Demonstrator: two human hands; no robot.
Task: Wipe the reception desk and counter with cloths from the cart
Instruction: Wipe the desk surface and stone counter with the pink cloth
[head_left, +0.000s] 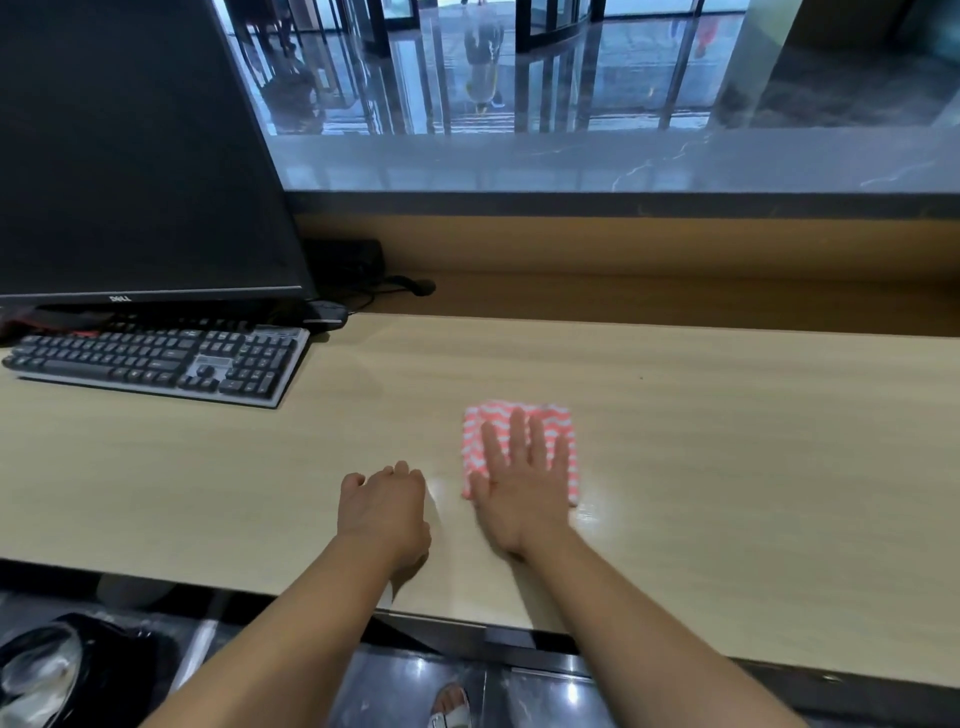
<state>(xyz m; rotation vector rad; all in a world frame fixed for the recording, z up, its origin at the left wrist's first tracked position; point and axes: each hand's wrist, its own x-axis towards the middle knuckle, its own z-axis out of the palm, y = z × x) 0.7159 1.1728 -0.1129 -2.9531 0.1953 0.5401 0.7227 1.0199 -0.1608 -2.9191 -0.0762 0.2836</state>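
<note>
A folded cloth (550, 415) with pink and white zigzag stripes lies flat on the light wooden reception desk (727, 441), a little right of centre. My right hand (519, 483) presses down on it with straight, spread fingers, covering most of the cloth. My left hand (382, 506) rests on the bare desk just left of the cloth, its fingers curled under and holding nothing. Above the desk's back wall runs the raised grey marble counter (623, 166).
A black monitor (140, 156) stands at the left with a dark keyboard (156, 364) in front of it. Cables and a small black device (353, 270) lie behind the keyboard. A black bin bag (62, 670) sits on the floor under the desk's near edge.
</note>
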